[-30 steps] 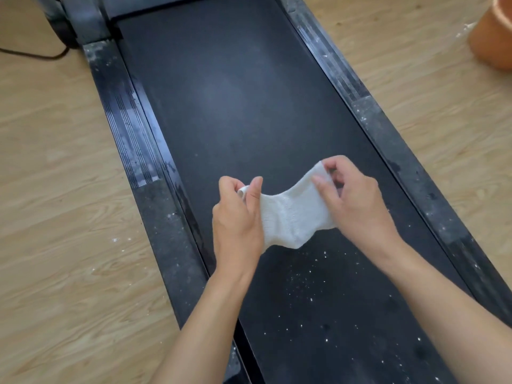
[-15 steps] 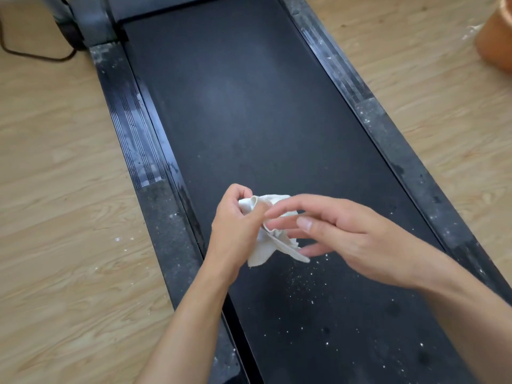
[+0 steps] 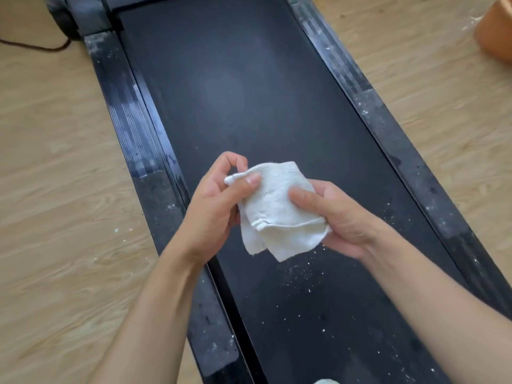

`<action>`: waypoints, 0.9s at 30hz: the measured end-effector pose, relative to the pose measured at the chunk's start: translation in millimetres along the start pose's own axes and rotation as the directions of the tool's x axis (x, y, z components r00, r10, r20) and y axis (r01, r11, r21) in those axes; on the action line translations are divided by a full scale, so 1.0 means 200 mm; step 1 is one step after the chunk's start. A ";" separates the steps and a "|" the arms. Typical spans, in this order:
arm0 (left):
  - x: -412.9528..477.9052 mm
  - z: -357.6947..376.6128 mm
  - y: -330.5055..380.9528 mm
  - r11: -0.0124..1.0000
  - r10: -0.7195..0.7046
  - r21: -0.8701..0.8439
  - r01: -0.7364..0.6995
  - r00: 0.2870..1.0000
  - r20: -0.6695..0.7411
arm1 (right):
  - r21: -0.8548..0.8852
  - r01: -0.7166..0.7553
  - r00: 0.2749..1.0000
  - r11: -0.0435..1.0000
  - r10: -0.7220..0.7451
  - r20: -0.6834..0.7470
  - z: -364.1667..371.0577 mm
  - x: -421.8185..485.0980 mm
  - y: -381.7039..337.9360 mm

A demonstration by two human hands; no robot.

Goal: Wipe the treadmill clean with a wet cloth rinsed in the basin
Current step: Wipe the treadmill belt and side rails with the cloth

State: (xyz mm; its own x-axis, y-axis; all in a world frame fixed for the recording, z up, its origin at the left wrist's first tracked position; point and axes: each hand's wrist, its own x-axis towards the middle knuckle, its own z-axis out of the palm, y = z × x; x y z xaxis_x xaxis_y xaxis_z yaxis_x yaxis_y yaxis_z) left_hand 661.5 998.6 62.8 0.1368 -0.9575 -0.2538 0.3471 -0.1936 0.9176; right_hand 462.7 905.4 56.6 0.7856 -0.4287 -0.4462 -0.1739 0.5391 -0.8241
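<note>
a white folded cloth (image 3: 279, 209) is held in the air above the black treadmill belt (image 3: 249, 92), just below the centre of the view. its long axis runs from 11 o'clock, where one corner is rolled into a small point, down to 5 o'clock, where its loose layered corners hang toward the belt. the left hand (image 3: 216, 209) pinches the rolled corner between thumb and forefinger. the right hand (image 3: 343, 220) grasps the cloth's 3 o'clock side, thumb pressed flat on top, fingers tucked underneath. white specks (image 3: 302, 275) dot the belt at 5 o'clock from the cloth. the belt stretches from 12 o'clock to 5 o'clock between a dusty left rail (image 3: 130, 128) and right rail (image 3: 388, 128). a wooden floor (image 3: 55, 189) lies on both sides. an orange basin (image 3: 496, 34) sits at 2 o'clock, a dark cable (image 3: 33, 47) at 10 o'clock.
</note>
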 end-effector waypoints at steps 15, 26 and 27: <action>-0.38 -0.37 -0.68 0.272 0.142 0.912 0.307 0.925 -0.353 | -0.702 -0.115 0.987 0.703 0.003 -0.158 0.10 0.26 0.11; -0.36 -0.41 -0.62 0.075 -0.262 0.951 0.302 0.926 -0.273 | -0.980 0.163 0.915 0.112 -0.388 0.108 0.24 0.28 0.06; -0.36 -0.42 -0.62 0.065 -0.259 0.955 0.291 0.929 -0.265 | -0.987 0.159 0.934 -0.003 -0.323 0.151 0.26 0.27 0.15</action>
State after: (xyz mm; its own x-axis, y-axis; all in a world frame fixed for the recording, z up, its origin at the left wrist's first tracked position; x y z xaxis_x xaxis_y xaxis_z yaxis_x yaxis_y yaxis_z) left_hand 685.8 1108.9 -59.2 0.2832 -0.7828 -0.5541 -0.8233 -0.4947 0.2782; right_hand 530.5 935.9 26.1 0.8800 -0.4648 -0.0981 -0.4609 -0.7854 -0.4131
